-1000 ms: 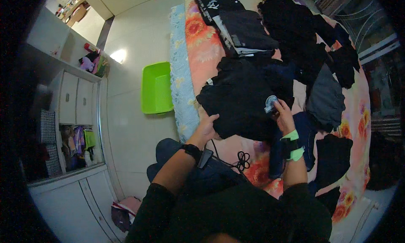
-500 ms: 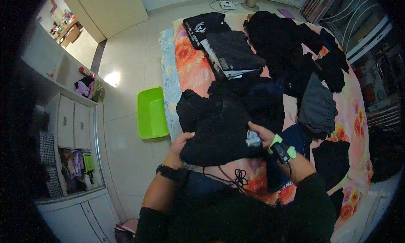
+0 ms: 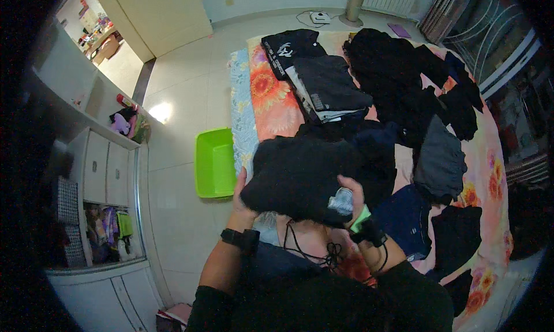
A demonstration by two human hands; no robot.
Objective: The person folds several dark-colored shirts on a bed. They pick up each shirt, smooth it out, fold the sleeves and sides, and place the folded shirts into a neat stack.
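A dark, folded garment (image 3: 294,173) spans the space between my hands above the near part of the bed. My left hand (image 3: 242,200) grips its left edge. At the opposite edge, my right hand (image 3: 356,200) is closed on the cloth with the thumb on top. A pale grey-blue patch (image 3: 341,201) shows on the garment beside my right thumb; I cannot tell whether it is a label or lining. Beyond lies a stack of folded dark clothes (image 3: 334,87). Loose navy cloth (image 3: 404,216) rests to the right of my right wrist.
The bed (image 3: 262,118) has a flowered orange-pink sheet. Heaped black clothes (image 3: 386,72) and a dark grey garment (image 3: 438,162) lie at its right. A green plastic tub (image 3: 213,164) stands on the floor to the left. A white cabinet (image 3: 104,164) lines the left side.
The garment has been tilted and drawn into a more compact, wider-than-tall bundle. My right hand has shifted slightly; both hands keep their hold. The whole view has moved a little.
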